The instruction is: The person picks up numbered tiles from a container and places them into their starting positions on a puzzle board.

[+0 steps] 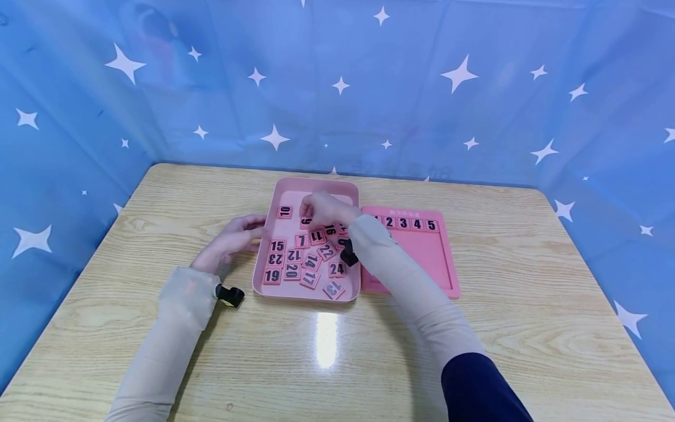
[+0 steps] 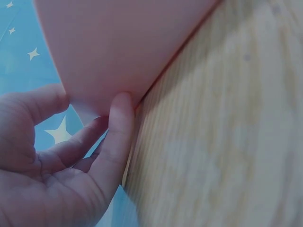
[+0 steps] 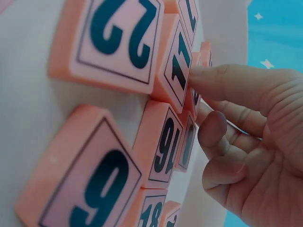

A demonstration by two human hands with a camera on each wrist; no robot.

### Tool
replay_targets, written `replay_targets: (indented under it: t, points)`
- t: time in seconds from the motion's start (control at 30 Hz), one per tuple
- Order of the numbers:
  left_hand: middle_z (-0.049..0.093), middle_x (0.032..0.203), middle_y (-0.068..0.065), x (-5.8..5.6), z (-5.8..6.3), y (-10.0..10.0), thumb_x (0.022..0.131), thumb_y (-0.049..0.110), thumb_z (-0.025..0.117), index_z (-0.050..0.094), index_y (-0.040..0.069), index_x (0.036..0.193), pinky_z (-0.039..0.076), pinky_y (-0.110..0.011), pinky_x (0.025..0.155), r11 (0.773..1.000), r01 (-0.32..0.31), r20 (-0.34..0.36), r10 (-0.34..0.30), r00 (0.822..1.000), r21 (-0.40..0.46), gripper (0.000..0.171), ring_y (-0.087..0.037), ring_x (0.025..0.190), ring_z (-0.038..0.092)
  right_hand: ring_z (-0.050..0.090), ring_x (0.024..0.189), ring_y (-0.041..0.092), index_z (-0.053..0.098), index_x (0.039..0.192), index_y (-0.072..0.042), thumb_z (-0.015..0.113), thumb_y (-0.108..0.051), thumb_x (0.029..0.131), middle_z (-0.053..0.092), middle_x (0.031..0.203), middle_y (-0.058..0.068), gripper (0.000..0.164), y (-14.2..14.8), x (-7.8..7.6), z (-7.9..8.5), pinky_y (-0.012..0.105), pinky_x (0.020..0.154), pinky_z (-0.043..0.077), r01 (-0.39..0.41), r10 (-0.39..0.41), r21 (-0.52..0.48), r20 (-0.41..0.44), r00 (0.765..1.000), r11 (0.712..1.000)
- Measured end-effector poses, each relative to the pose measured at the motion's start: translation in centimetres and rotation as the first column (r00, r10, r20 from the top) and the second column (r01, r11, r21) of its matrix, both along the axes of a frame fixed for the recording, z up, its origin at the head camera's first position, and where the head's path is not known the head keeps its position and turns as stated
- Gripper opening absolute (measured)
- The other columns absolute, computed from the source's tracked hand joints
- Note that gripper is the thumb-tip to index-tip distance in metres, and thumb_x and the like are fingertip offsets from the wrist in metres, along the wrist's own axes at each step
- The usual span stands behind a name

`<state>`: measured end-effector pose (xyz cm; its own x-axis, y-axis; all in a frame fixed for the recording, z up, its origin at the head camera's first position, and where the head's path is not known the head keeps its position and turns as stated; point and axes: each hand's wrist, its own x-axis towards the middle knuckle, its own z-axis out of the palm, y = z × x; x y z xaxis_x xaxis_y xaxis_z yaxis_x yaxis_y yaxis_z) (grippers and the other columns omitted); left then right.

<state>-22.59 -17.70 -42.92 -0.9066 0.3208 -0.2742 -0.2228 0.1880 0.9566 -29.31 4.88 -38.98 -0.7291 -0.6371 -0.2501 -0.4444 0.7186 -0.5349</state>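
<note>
A pink tray [image 1: 306, 298] holds loose square number tiles, among them 15, 23, 19, 24 and 22 [image 1: 326, 252]. My right hand [image 1: 328, 208] reaches over the tray's right wall, thumb and forefinger at a tile marked 6 or 9 [image 1: 306, 223] beyond the 11 tile [image 3: 177, 68]. They seem to pinch it, though its far side is hidden. Outside the tray, my left hand [image 1: 235, 239] touches the left wall with loosely extended fingers [image 2: 121, 113]. To the right lies a pink puzzle board [image 1: 422, 258] with tiles 2 to 5 in its top row; my right forearm partly covers it.
A wooden table [image 1: 527, 281] carries tray and board. Behind it and along both sides hangs a blue cloth [image 1: 401, 111] with white stars. Black wrist cameras, left [image 1: 229, 296] and right [image 1: 348, 253], sit on the sleeves; the right one hangs over the tray.
</note>
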Motion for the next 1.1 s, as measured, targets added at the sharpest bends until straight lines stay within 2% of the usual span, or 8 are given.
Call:
replay_targets:
  t: [0.13,0.27,0.47,0.67,0.83,0.93,1.1]
  points:
    - [0.04,0.134,-0.03,0.0,0.0,0.2,0.096,0.007,0.049,0.033,-0.01,0.139,0.055,-0.031,0.08,1.0,0.006,-0.001,-0.006,1.0,0.0,0.049,-0.019,0.099,0.056,0.053,0.086,0.018,0.064,0.103,-0.004,0.074,-0.007,0.079,0.061,0.098,0.008,0.026,0.2,0.1,-0.1,0.027,0.077,0.048,0.021,-0.021,0.006,-0.001,1.0,1.0]
    - [0.04,0.135,-0.029,0.0,0.1,0.3,0.096,0.008,0.048,0.032,-0.009,0.14,0.054,-0.033,0.083,1.0,0.014,-0.001,-0.014,1.0,-0.014,0.049,-0.028,0.107,0.053,0.054,0.085,0.017,0.066,0.102,-0.004,0.076,-0.009,0.078,0.063,0.098,0.007,0.027,0.6,0.1,0.6,0.027,0.076,0.049,0.047,-0.047,-0.029,-0.017,0.999,0.998]
    - [0.039,0.136,-0.029,0.0,0.2,0.4,0.097,0.009,0.047,0.032,-0.009,0.14,0.054,-0.035,0.085,1.0,0.012,0.0,-0.012,1.0,-0.017,0.049,-0.033,0.113,0.049,0.055,0.093,0.019,0.066,0.105,-0.004,0.071,-0.003,0.078,0.063,0.104,0.007,0.027,2.1,0.3,3.4,0.029,0.081,0.049,0.048,-0.053,-0.065,-0.077,0.996,0.997]
    - [0.039,0.135,-0.029,0.0,0.2,0.4,0.096,0.008,0.049,0.032,-0.009,0.14,0.055,-0.032,0.082,1.0,-0.008,0.015,0.008,1.0,-0.012,0.049,-0.025,0.104,0.054,0.057,0.078,0.021,0.065,0.106,-0.001,0.073,-0.003,0.074,0.065,0.102,0.009,0.032,5.5,1.0,5.1,0.031,0.071,0.05,0.038,-0.055,-0.135,-0.126,0.99,0.99]
    - [0.04,0.134,-0.029,0.0,0.2,0.3,0.095,0.008,0.051,0.034,-0.009,0.139,0.055,-0.03,0.081,1.0,-0.024,0.021,0.025,0.999,-0.019,0.05,-0.017,0.095,0.057,0.055,0.068,0.019,0.064,0.108,-0.003,0.079,-0.014,0.074,0.064,0.105,0.008,0.038,9.0,2.1,5.4,0.03,0.064,0.049,0.101,-0.118,-0.148,-0.117,0.986,0.984]
    - [0.04,0.134,-0.029,0.0,0.1,0.3,0.095,0.009,0.051,0.034,-0.008,0.139,0.055,-0.031,0.081,1.0,-0.018,0.021,0.019,1.0,-0.021,0.05,-0.018,0.096,0.057,0.056,0.064,0.019,0.063,0.11,0.0,0.074,-0.004,0.076,0.062,0.106,0.011,0.036,11.1,2.7,4.9,0.03,0.059,0.049,0.139,-0.154,-0.149,-0.094,0.984,0.979]
    - [0.04,0.133,-0.028,0.1,0.1,0.2,0.095,0.01,0.051,0.034,-0.008,0.139,0.055,-0.031,0.08,1.0,-0.022,0.027,0.022,0.999,-0.017,0.05,-0.016,0.094,0.057,0.058,0.066,0.02,0.065,0.108,0.005,0.068,0.007,0.074,0.065,0.102,0.015,0.034,13.7,3.7,3.7,0.031,0.061,0.05,0.152,-0.166,-0.13,-0.104,0.981,0.98]
